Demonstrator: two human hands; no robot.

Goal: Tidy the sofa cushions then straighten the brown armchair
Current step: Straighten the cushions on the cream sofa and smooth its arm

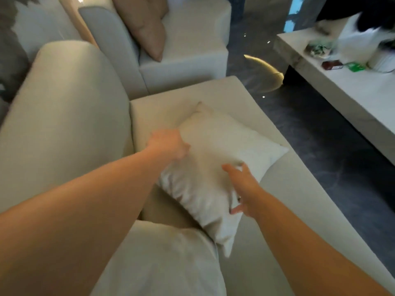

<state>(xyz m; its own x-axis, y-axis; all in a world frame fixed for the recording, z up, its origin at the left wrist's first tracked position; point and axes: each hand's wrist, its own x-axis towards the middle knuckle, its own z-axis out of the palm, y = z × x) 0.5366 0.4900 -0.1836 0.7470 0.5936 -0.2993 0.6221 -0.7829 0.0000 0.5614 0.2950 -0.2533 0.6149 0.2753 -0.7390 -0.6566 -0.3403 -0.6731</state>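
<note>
A white cushion (pixel 215 159) lies tilted on the beige sofa seat (pixel 277 221), one corner pointing away from me. My left hand (pixel 171 144) grips its left edge, fingers curled into the fabric. My right hand (pixel 241 186) rests on its near right side, fingers spread over the cover. A second pale cushion (pixel 162 263) lies below, close to me, against the sofa backrest (pixel 64 124). A brown cushion (pixel 145 24) leans in the corner of the far sofa section (pixel 192 60).
A low pale coffee table (pixel 352 99) stands to the right with small boxes (pixel 332 65) and a white object on it. Dark glossy floor (pixel 320 157) runs between sofa and table. The brown armchair is not in view.
</note>
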